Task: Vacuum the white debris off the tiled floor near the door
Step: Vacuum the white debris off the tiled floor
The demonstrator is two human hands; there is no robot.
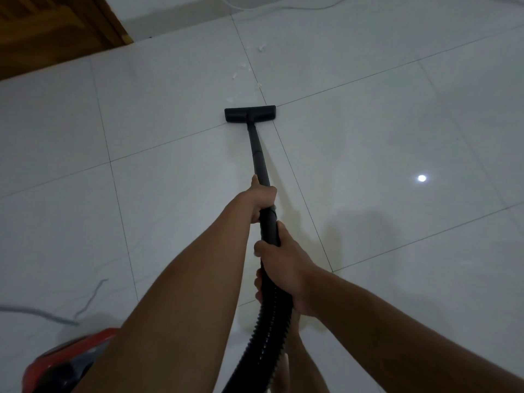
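A black vacuum wand [256, 148] runs from my hands down to its flat black floor head [250, 114], which rests on the white tiled floor [368, 131]. My left hand [262, 198] grips the wand higher up, and my right hand [283, 265] grips it just behind, where the ribbed black hose [269, 330] starts. Small bits of white debris [241, 69] lie scattered on the tiles just beyond the head, toward the brown wooden door [54, 32] at the upper left.
The red vacuum body [65, 361] sits at the lower left by my left arm. A grey cord [42, 313] trails on the floor at the left. A white cable [283, 7] lies along the far wall. A light reflection [422, 178] shines on a tile.
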